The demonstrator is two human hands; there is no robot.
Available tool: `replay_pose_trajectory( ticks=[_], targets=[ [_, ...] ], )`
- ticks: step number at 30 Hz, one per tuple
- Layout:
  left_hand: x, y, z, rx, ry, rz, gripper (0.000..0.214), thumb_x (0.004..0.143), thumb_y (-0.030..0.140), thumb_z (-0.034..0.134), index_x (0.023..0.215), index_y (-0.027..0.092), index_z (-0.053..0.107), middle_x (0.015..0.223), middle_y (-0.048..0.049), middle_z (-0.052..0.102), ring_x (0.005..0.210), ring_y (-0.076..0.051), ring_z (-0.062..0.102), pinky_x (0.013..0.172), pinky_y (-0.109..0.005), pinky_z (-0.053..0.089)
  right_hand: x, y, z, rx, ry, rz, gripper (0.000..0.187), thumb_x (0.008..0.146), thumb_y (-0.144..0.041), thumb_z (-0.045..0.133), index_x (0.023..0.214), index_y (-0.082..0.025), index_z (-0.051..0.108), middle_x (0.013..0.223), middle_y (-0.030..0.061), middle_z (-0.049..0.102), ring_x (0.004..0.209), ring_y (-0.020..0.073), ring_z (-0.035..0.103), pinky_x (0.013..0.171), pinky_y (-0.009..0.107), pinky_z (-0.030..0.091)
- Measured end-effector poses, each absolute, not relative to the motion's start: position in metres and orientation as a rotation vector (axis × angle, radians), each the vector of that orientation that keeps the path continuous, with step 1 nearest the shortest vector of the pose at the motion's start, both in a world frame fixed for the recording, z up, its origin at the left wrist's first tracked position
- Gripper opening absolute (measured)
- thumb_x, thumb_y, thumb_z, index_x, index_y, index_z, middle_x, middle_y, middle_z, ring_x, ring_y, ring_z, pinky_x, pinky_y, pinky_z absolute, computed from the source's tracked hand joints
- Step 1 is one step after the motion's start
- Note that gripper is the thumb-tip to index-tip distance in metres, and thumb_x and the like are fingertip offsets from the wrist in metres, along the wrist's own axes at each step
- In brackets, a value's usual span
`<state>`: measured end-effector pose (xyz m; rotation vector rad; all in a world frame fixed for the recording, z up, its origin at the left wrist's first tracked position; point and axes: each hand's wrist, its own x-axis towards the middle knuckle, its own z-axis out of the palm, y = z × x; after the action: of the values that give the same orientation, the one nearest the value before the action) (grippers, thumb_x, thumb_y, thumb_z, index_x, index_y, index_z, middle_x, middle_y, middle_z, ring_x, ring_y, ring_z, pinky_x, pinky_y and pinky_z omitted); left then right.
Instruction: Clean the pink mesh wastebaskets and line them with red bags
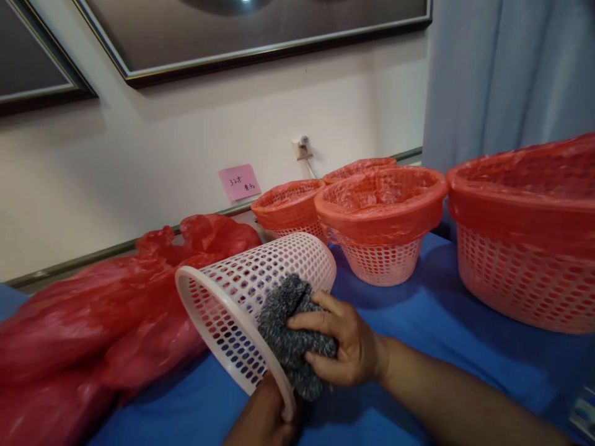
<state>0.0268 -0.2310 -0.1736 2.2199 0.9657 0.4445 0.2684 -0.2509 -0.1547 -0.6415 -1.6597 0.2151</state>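
A pale pink perforated plastic wastebasket (297, 248) is tilted on its side over the blue cloth, its open mouth facing lower left. My left hand (269, 415) grips the basket's rim at the bottom, with some fingers inside the mouth and out of sight. Bunched in my right hand (344, 341) is a dark grey fuzzy cloth (292, 334), pressed against the basket's outer wall near the rim. My right fingers are curled over the cloth.
Red plastic bags (116, 310) lie heaped at the left. Behind stand several baskets lined with red bags, including a middle basket (383, 260) and a large basket (525, 285) at right. A pink note (239, 183) and a socket (303, 148) are on the wall.
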Motion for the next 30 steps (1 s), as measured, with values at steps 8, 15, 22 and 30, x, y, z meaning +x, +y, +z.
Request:
replay_pose_trajectory(
  ticks=[8, 15, 22, 30],
  targets=[
    [0.033, -0.235, -0.159, 2.251, 1.004, 0.391, 0.078, 0.07, 0.019, 0.078, 0.145, 0.033, 0.062, 0.147, -0.0042, 0.066, 0.136, -0.04, 0.059, 0.119, -0.053, 0.043, 0.299, -0.212, -0.157, -1.152, -1.188, 0.215, 0.038, 0.086, -0.024, 0.06, 0.122, -0.026, 0.069, 0.113, 0.0077, 0.068, 0.109, 0.0252, 0.065, 0.104, 0.045, 0.052],
    [0.025, -0.235, -0.179, 2.349, 1.008, 0.532, 0.067, 0.087, 0.044, 0.072, 0.151, 0.033, 0.056, 0.156, -0.0057, 0.057, 0.147, -0.038, 0.049, 0.125, -0.054, 0.036, 0.272, -0.248, -0.15, -0.62, -1.751, 0.236, 0.046, 0.08, -0.027, 0.064, 0.126, -0.024, 0.067, 0.102, 0.0051, 0.059, 0.081, 0.0183, 0.063, 0.071, 0.031, 0.056],
    [0.013, -0.237, -0.189, 2.417, 1.039, 0.488, 0.064, 0.094, 0.037, 0.069, 0.155, 0.039, 0.049, 0.161, -0.0022, 0.051, 0.148, -0.034, 0.048, 0.125, -0.048, 0.036, 0.275, -0.243, -0.154, -0.618, -1.742, 0.175, 0.046, 0.081, -0.024, 0.064, 0.126, -0.025, 0.067, 0.118, 0.0086, 0.059, 0.095, 0.0208, 0.067, 0.079, 0.033, 0.058],
    [-0.003, -0.251, -0.187, 2.634, 0.955, 0.553, 0.057, 0.097, 0.032, 0.057, 0.153, 0.039, 0.053, 0.152, -0.0016, 0.061, 0.137, -0.032, 0.061, 0.115, -0.048, 0.05, 0.295, -0.214, -0.162, -1.048, -1.397, 0.229, 0.044, 0.087, -0.027, 0.064, 0.131, -0.025, 0.068, 0.125, 0.0084, 0.064, 0.117, 0.0224, 0.065, 0.107, 0.038, 0.051]
  ],
)
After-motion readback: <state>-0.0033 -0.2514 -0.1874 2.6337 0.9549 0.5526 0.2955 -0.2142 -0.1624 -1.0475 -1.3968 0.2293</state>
